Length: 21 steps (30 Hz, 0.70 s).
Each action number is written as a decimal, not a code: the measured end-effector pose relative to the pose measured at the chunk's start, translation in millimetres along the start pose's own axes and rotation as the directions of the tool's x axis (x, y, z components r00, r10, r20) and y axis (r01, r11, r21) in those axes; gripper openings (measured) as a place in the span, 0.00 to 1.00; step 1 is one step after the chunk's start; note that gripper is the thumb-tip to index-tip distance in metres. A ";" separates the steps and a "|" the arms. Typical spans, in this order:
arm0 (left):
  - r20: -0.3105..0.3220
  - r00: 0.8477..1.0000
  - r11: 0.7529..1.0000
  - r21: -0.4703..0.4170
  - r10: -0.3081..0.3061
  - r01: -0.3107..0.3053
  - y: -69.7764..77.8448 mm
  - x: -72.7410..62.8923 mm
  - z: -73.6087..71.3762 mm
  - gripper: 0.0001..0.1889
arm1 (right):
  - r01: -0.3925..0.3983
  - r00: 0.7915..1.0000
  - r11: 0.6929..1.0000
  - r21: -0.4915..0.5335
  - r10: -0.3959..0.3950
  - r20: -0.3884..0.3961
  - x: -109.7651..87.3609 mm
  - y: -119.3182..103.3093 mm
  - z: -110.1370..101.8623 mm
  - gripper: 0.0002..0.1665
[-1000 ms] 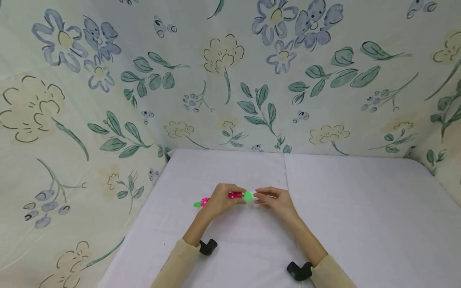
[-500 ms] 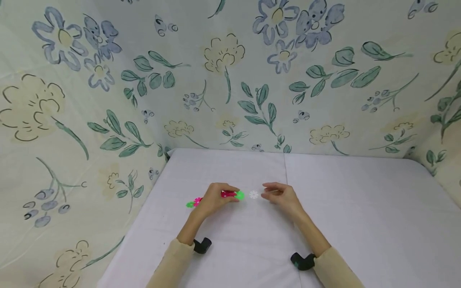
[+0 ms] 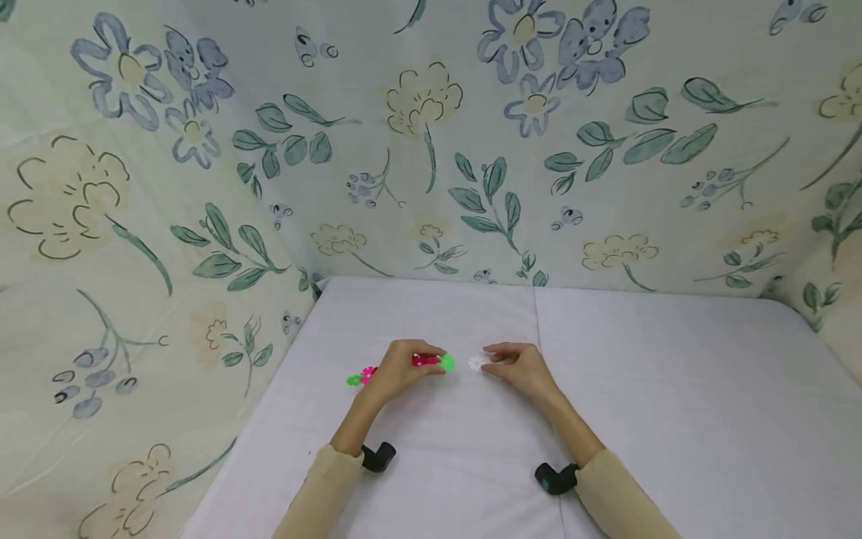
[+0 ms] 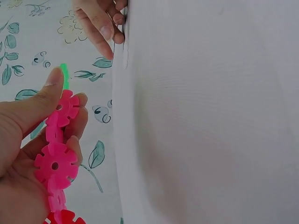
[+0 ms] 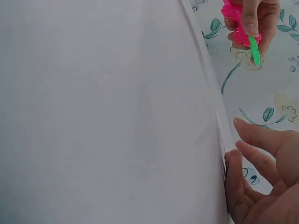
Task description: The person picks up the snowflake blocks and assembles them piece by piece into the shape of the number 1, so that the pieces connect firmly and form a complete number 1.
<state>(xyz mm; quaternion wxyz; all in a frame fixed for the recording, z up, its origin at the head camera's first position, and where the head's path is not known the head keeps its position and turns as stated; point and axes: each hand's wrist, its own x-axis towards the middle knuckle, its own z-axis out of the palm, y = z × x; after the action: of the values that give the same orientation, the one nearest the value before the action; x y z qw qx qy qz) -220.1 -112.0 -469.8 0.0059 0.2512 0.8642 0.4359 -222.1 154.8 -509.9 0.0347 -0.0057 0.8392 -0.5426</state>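
Observation:
My left hand [image 3: 397, 368] pinches a chain of interlocking plastic snowflake discs [image 3: 426, 360] between thumb and fingers. Pink notched discs [image 4: 56, 165] hang along the palm in the left wrist view. A bright green disc [image 3: 447, 363] is at the chain's right end, its edge sticking out past the thumb. The chain's other end, with pink and green discs, shows left of the wrist. To the right, a white snowflake disc [image 3: 474, 363] lies apart from the chain. My right hand [image 3: 524, 370] is beside it, thumb and index finger [image 5: 259, 137] spread apart; contact with the white disc cannot be made out.
A white cloth covers the table [image 3: 673, 389], with a crease [image 3: 537, 314] running toward the back. Floral fabric [image 3: 431, 150] hangs behind and at the sides. Black wrist-camera mounts [image 3: 557, 479] sit under both wrists.
The right hand drew back from the white disc, leaving it exposed, then came left toward it again. The left hand moved left with the chain, away from the white disc.

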 end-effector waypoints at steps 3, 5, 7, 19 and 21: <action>0.000 1.000 1.000 0.001 0.005 -0.005 0.8 0.8 0.1 0.14 | 0.011 1.000 0.999 -0.034 -0.012 -0.011 1.6 -0.2 1.3 0.21; 0.001 1.000 1.000 0.001 0.005 -0.005 0.6 1.3 0.3 0.14 | 0.017 1.000 0.999 -0.050 -0.018 -0.010 2.6 -0.2 2.4 0.21; 0.007 1.000 1.000 0.001 0.005 -0.005 0.3 2.0 0.8 0.14 | 0.023 1.000 0.998 -0.061 -0.023 -0.006 3.5 0.1 3.4 0.22; 0.032 0.999 1.000 -0.018 -0.014 0.014 -3.3 5.2 3.7 0.14 | 0.064 0.998 0.994 -0.094 -0.061 0.029 6.1 -1.6 8.6 0.18; 0.039 0.999 1.000 -0.017 -0.015 0.015 -4.9 5.8 4.9 0.14 | 0.064 0.998 0.990 -0.127 -0.061 0.030 6.3 -2.6 9.2 0.17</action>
<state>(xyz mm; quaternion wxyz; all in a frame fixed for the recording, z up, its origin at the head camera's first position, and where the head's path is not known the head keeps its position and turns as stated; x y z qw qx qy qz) -226.1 -108.1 -475.3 0.0282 0.2532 0.8621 0.4381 -227.9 145.0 -511.6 0.0284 -0.0414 0.8712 -0.4884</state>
